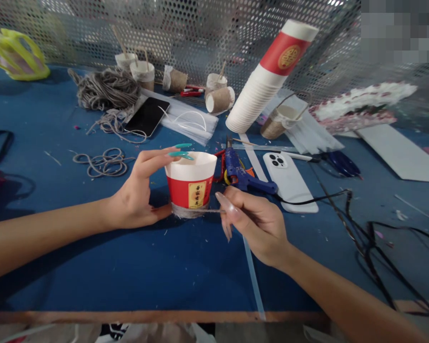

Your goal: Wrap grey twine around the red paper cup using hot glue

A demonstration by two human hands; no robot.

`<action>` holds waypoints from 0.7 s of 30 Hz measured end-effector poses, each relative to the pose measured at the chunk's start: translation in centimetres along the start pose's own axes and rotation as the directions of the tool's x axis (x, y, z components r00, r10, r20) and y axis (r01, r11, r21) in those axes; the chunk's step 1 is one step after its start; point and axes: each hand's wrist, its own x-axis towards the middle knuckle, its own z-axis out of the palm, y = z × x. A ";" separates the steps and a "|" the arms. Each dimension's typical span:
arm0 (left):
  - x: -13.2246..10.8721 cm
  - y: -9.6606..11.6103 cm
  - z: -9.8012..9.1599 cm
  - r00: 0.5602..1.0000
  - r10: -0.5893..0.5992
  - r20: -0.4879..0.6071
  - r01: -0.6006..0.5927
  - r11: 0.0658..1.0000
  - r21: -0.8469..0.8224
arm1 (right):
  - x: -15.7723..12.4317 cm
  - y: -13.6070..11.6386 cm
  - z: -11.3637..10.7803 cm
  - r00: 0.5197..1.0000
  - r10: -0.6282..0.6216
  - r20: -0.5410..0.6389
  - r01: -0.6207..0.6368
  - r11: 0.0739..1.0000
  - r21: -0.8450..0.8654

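Note:
A red and white paper cup point(178, 186) stands upright on the blue table, its base wound with grey twine point(189, 212). My left hand point(137, 190) is closed round the cup, fingers over the rim and thumb low against its side. Between the thumb and fingers of my right hand point(255, 221), a taut length of that twine runs out from the cup's base. Just behind the right hand lies a blue glue gun point(239, 171). Left of the cup is a loose coil of thin grey cord point(105, 163).
A leaning stack of paper cups point(252, 100) stands at the back. Small twine-wrapped cups point(175, 79) line the mesh screen, near a bundle of grey rope point(107, 88). A dark phone point(147, 117) and a white phone point(291, 183) lie flat. Black cable point(372, 257) sprawls at right.

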 end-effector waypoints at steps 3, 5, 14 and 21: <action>0.1 0.0 0.0 1.000 0.006 -0.004 -0.006 1.000 0.001 | 0.0 0.0 0.0 1.000 -0.004 -0.026 0.004 1.000 -0.019; 0.2 0.1 -0.1 1.000 -0.004 0.002 0.004 1.000 0.012 | 0.0 0.0 0.1 0.999 -0.003 -0.043 0.002 1.000 -0.024; 0.5 0.4 -0.1 0.999 0.038 0.017 -0.037 0.999 -0.035 | 0.4 0.2 0.2 0.997 -0.010 -0.079 0.003 0.996 -0.088; 0.7 0.5 -0.1 0.998 0.064 0.007 -0.064 0.998 0.021 | 0.3 0.2 0.2 0.997 -0.019 -0.077 0.010 0.993 -0.119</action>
